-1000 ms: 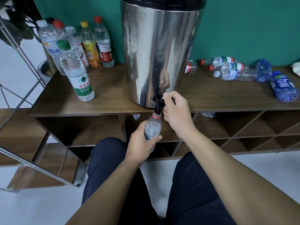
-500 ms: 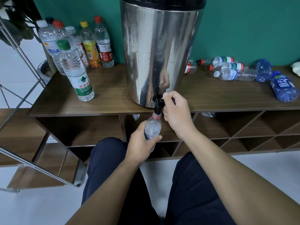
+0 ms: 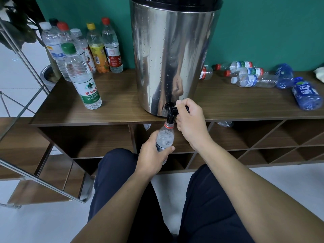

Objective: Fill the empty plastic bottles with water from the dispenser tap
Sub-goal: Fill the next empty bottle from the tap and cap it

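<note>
A dark wood-grain shelf top [image 3: 122,95] runs under a teal wall [image 3: 263,28], with open cubbies below and pale floor beyond, and a wet, mirror-bright steel dispenser [image 3: 171,55] stands at twelve o'clock. Seven capped bottles [image 3: 82,79] stand upright at ten o'clock, though an eighth may hide behind; at two o'clock six lie on their sides [image 3: 252,81], two of them blue. The left hand [image 3: 152,156] grips a clear ribbed bottle [image 3: 164,137] with its neck against the black tap [image 3: 170,113], whose lever the right hand [image 3: 190,120] curls round.
</note>
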{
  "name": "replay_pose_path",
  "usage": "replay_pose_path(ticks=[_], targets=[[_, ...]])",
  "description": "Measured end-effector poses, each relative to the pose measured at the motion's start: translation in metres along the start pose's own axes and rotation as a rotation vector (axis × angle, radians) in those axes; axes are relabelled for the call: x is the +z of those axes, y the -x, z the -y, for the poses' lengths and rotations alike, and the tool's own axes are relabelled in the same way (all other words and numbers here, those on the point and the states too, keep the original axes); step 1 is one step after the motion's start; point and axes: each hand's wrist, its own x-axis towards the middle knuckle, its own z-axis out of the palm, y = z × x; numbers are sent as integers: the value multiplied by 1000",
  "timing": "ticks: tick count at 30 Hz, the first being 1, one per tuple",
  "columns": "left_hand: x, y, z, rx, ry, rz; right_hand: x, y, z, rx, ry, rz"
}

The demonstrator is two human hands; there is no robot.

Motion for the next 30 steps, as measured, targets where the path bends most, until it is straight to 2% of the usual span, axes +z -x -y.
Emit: replay_pose_path(ticks=[30], targets=[[1,-2,5,7,-8,13,1,1,2,-1,-13,-3]])
